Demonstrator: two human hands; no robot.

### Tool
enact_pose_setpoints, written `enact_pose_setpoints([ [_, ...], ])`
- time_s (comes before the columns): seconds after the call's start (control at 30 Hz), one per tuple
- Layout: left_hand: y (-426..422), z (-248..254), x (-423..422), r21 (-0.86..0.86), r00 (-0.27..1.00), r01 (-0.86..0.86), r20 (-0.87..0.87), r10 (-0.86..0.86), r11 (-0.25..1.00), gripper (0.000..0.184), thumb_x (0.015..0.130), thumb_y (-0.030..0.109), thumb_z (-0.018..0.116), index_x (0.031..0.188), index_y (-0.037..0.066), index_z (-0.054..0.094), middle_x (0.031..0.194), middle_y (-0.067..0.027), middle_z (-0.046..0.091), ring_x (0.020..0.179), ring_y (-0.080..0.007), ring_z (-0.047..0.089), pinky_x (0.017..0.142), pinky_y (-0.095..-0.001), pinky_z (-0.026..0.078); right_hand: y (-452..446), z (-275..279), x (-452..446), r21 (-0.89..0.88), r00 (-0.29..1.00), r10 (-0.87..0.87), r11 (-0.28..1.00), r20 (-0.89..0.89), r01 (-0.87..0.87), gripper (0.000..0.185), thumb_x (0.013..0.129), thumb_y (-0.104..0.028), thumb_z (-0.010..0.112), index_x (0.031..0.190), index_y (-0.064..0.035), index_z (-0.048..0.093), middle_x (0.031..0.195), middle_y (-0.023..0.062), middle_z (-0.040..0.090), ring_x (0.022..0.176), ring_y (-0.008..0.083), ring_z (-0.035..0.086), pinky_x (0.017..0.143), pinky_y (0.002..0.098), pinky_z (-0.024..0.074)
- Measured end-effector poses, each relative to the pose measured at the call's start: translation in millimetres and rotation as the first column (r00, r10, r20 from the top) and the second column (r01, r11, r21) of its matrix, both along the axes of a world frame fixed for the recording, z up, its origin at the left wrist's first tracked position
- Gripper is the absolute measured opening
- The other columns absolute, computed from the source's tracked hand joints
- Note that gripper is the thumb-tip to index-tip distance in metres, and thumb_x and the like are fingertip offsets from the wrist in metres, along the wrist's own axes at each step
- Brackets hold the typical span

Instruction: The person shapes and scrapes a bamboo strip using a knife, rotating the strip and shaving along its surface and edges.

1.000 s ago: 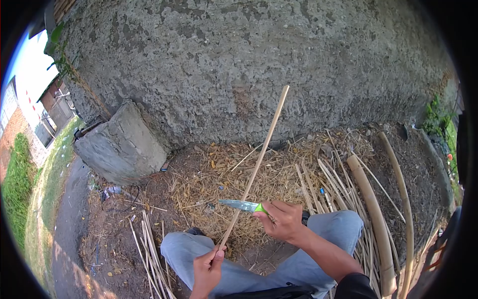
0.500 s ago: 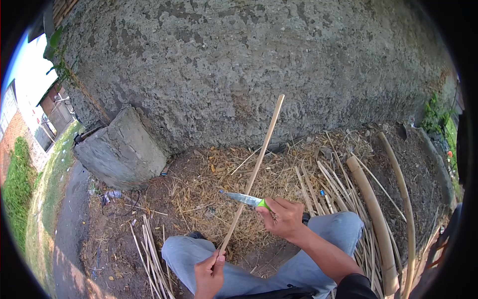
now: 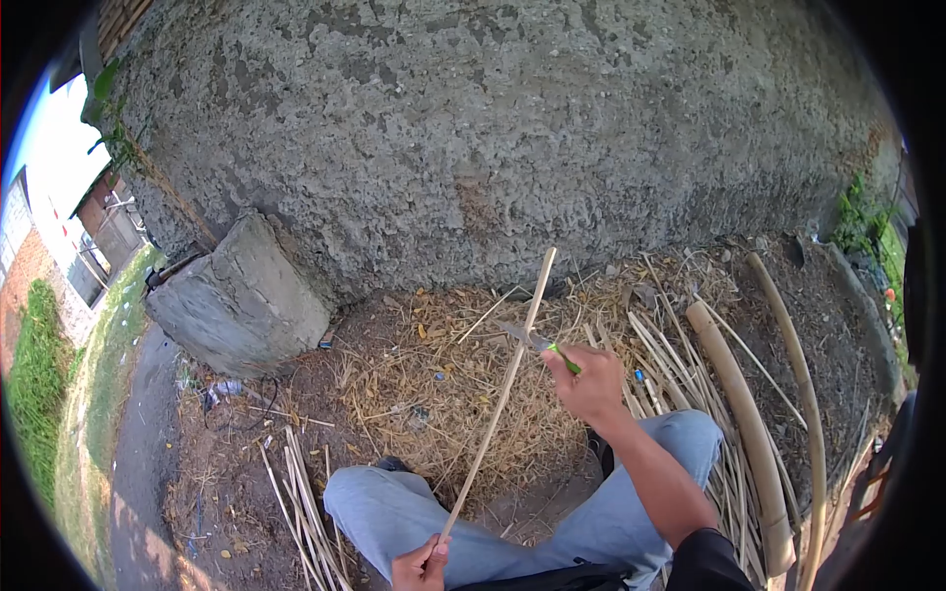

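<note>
Pale, long, thin wooden strip (image 3: pixel 497 405) slants up from our left hand (image 3: pixel 421 566), fingers curled around its lower end; our right hand (image 3: pixel 594 382) wraps a green-handled metal knife (image 3: pixel 566 361), blade crossing the strip's upper part. We should angle it shallowly, minding our blue denim-clad legs (image 3: pixel 372 507); a thick brown bamboo pole (image 3: pixel 739 433) lies rightward.

Knife blade (image 3: pixel 539 342) — apparently a blur

The left hand (image 3: pixel 421 568) pinches at six o'clock. The right hand (image 3: pixel 591 384) clenches at four, its bare forearm (image 3: pixel 658 468) slanting toward five.
</note>
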State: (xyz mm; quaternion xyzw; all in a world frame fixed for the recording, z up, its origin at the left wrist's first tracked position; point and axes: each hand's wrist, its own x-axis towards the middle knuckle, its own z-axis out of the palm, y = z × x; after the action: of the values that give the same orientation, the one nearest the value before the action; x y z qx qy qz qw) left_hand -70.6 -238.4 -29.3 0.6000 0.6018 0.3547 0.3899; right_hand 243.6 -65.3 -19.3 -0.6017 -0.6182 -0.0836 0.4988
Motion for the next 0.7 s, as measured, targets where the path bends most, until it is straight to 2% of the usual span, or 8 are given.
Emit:
enact_pose_setpoints([
  [0.03,-5,-3,-3,0.04,1.0,0.007,-0.017,-0.006,0.999,0.027,0.099,0.021,0.061,0.111,-0.001,0.069,0.064,-0.0032,0.049,0.064,-0.0088,0.045,0.057,-0.03,0.042,1,0,4,-0.02,0.999,0.009,1.0,0.045,-0.008,0.018,0.087,-0.026,0.075,0.088,-0.0082,0.076,0.069,0.0067,0.069,0.046,0.02,0.059,0.039,0.0335,0.0396],
  [0.17,-15,-9,-8,-0.01,0.999,-0.043,-0.002,0.043,0.999,0.028,0.099,0.021,0.06,0.113,-0.001,0.069,0.063,-0.0033,0.047,0.063,-0.0089,0.044,0.056,-0.0302,0.041,5,-10,-7,0.02,1.0,0.023,1.0,0.005,-0.023,0.018,0.087,-0.027,0.074,0.088,-0.0084,0.076,0.07,0.0063,0.069,0.048,0.0198,0.06,0.04,0.0334,0.0408],
  [0.23,-20,-3,-11,-0.04,0.998,-0.043,-0.045,0.041,0.998,0.029,0.099,0.02,0.06,0.116,-0.002,0.068,0.063,-0.0025,0.047,0.065,-0.0083,0.044,0.056,-0.0298,0.041,6,-8,-12,0.112,0.999,0.009,0.994,0.04,-0.014,0.019,0.087,-0.027,0.075,0.088,-0.0081,0.076,0.069,0.005,0.069,0.047,0.0195,0.06,0.039,0.0334,0.0408],
  [0.33,-23,1,-12,-0.075,0.998,-0.061,-0.039,0.058,0.995,0.03,0.099,0.02,0.059,0.118,-0.001,0.067,0.064,-0.002,0.047,0.065,-0.0079,0.044,0.056,-0.0295,0.042,7,-14,-16,0.085,0.997,0.031,0.996,0.065,-0.037,0.022,0.087,-0.029,0.074,0.089,-0.0073,0.075,0.069,0.0045,0.068,0.047,0.0197,0.06,0.039,0.0335,0.041],
  [0.47,-26,-7,-10,-0.034,0.998,-0.065,-0.027,0.064,0.997,0.03,0.098,0.02,0.059,0.118,-0.001,0.068,0.064,-0.0014,0.044,0.064,-0.0079,0.043,0.056,-0.0297,0.041,12,-23,-20,0.098,0.997,0.033,0.994,0.072,-0.04,0.022,0.088,-0.03,0.073,0.09,-0.0077,0.075,0.068,0.004,0.068,0.047,0.0196,0.06,0.039,0.0333,0.0405],
  [0.53,-25,-8,-8,-0.028,0.992,-0.126,-0.019,0.125,0.992,0.028,0.098,0.02,0.059,0.112,-0.002,0.069,0.063,-0.0003,0.042,0.064,-0.0078,0.042,0.054,-0.0298,0.038,13,-26,-24,0.067,0.997,0.065,0.995,0.048,-0.068,0.024,0.089,-0.031,0.072,0.091,-0.0078,0.076,0.065,0.0035,0.066,0.046,0.0195,0.059,0.038,0.0337,0.0398],
  [0.63,-25,-17,-16,-0.086,0.993,-0.114,-0.019,0.113,0.99,0.026,0.098,0.019,0.059,0.103,-0.004,0.069,0.063,0.0016,0.042,0.063,-0.0072,0.04,0.053,-0.0292,0.036,-2,-22,-33,0.011,0.989,0.149,0.989,0.004,-0.149,0.024,0.089,-0.031,0.072,0.091,-0.0072,0.075,0.062,0.0031,0.064,0.044,0.0191,0.057,0.037,0.0338,0.0384],
  [0.7,-24,-6,-11,-0.098,0.99,-0.144,-0.016,0.143,0.985,0.025,0.097,0.019,0.059,0.1,-0.004,0.069,0.062,0.0023,0.042,0.063,-0.0069,0.04,0.052,-0.029,0.035,-17,-16,-43,-0.039,0.98,0.196,0.98,0.041,-0.195,0.023,0.088,-0.028,0.074,0.092,-0.006,0.075,0.065,0.0038,0.065,0.045,0.0186,0.058,0.037,0.0332,0.0392],
])
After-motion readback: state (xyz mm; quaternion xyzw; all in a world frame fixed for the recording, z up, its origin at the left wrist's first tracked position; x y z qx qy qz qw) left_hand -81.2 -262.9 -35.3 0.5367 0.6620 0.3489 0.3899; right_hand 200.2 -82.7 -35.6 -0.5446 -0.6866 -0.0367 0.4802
